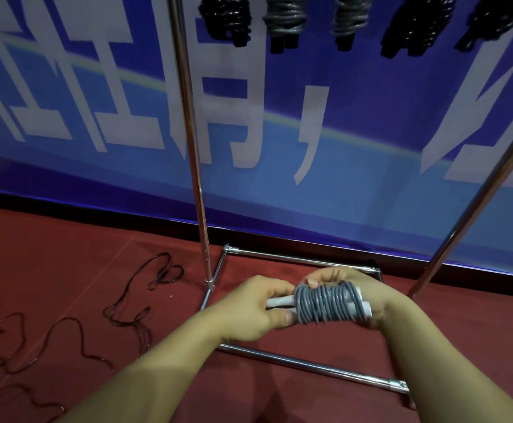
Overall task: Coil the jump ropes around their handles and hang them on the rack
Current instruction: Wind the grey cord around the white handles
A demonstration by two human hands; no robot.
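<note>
A: Closest to us, two bare forearms reach in from the bottom edge and meet over the red floor (50,239), with open carpet on either side of them.

B: And the rack's base frame (295,360) boxes them in: one chrome bar runs just under the wrists, another lies beyond the hands near the wall.

A: Left hand (249,309) comes in from the lower left, knuckles up, thumb underneath. Its fingers (275,288) are curled around the white handles (279,301), pinching the bare end that sticks out of the coil.

B: Right hand (368,288) wraps from the far side, thumb tip on top of the windings, palm behind the bundle. It's clamped on the grey jump rope (325,305), which is wound in tight turns around those handles.

A: So the bundle lies level between both hands, above the base frame, held off the floor.

B: Out to the left, a dark loose rope (127,312) sprawls in loops across the carpet, well apart from the hands.

A: Further back, the left upright pole (192,148) rises from the frame; a second pole (475,203) slants up at the right.

B: Behind them, the blue banner (356,132) with large white characters covers the wall.

A: And at the top edge, coiled ropes (285,18), black and grey, hang in a row; their hooks are out of view.
</note>
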